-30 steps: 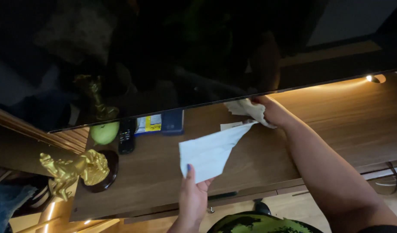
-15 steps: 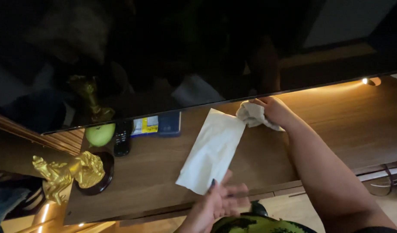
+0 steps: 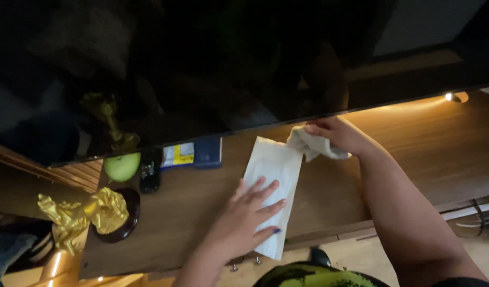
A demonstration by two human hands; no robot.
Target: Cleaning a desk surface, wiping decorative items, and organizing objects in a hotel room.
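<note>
A white paper sheet (image 3: 271,175) lies flat on the wooden shelf (image 3: 393,159), its lower end hanging past the front edge. My left hand (image 3: 244,215) presses flat on the sheet's lower half, fingers spread. My right hand (image 3: 343,135) grips a crumpled pale cloth (image 3: 311,146) at the sheet's upper right corner, just under the bottom edge of a large dark screen (image 3: 228,64).
On the left of the shelf stand a green apple (image 3: 122,166), a black remote (image 3: 150,171), a blue and yellow box (image 3: 194,154) and a gold figure on a dark round base (image 3: 87,215). A small lamp (image 3: 454,97) glows at the far right. Cables (image 3: 478,218) hang below.
The sheet went from lifted and bent to lying flat. My left hand moved from the sheet's lower corner up onto it, palm down. My right hand stayed at the cloth.
</note>
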